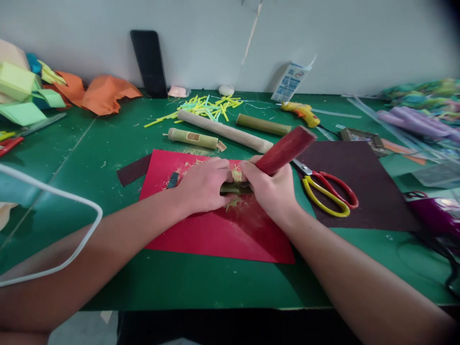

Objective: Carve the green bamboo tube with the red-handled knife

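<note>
On a red sheet [215, 230] scattered with pale shavings lies a short green bamboo piece [235, 189]. My left hand [206, 184] is wrapped round its left part. The fingers of my right hand [271, 189] are closed round a thick red handle [287, 149] that slants up to the right. The tool's working end is hidden between my hands, at the bamboo. Behind them are a bamboo tube with a cut opening [193, 138], a long pale stick [224, 130] and another green bamboo tube [263, 124].
Red-and-yellow scissors [328, 194] rest on a dark sheet [362, 191] at the right. Farther back are a yellow glue gun [301, 113], green and yellow strips [212, 108] and a leaning black phone [149, 62]. A white cable [97, 211] crosses at left.
</note>
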`<control>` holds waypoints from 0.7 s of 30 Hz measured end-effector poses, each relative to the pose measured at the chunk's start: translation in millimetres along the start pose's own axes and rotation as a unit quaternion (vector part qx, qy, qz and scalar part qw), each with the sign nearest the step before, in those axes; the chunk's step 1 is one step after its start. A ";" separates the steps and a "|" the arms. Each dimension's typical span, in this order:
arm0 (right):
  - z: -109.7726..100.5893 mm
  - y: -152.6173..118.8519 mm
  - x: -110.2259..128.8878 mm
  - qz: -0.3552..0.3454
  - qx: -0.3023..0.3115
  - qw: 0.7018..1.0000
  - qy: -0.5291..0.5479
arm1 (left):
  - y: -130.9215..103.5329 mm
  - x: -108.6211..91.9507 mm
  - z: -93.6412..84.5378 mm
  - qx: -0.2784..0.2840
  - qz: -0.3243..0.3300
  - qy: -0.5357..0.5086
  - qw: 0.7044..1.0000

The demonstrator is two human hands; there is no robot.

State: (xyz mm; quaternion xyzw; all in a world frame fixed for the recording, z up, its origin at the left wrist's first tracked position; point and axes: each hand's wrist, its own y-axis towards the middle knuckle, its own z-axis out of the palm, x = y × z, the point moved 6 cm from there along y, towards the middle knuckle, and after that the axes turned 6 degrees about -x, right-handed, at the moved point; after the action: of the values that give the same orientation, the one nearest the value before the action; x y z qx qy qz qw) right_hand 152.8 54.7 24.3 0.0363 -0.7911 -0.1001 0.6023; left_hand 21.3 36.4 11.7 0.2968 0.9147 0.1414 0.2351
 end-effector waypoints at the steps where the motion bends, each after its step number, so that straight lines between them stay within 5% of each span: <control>1: 0.2 -0.8 1.1 0.001 0.007 1.000 -0.002 | 0.2 0.4 0.1 0.003 -0.001 0.001 1.000; 11: 5.5 -4.7 0.8 -0.003 0.050 0.998 -0.035 | -1.0 0.7 0.6 -0.004 0.007 -0.005 1.000; 18: -3.4 -1.2 1.5 -0.045 -0.045 0.998 -0.008 | -0.6 -1.5 0.6 0.006 0.010 0.009 1.000; 21: -3.0 -0.3 -0.9 -0.019 -0.020 1.000 -0.007 | -0.7 -1.0 0.5 0.002 0.009 0.010 1.000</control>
State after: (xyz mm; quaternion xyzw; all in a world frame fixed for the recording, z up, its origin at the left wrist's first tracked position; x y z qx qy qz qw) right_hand 155.8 54.3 24.1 0.0390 -0.7922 -0.1274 0.5955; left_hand 22.0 35.2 11.3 0.3041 0.9147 0.1443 0.2237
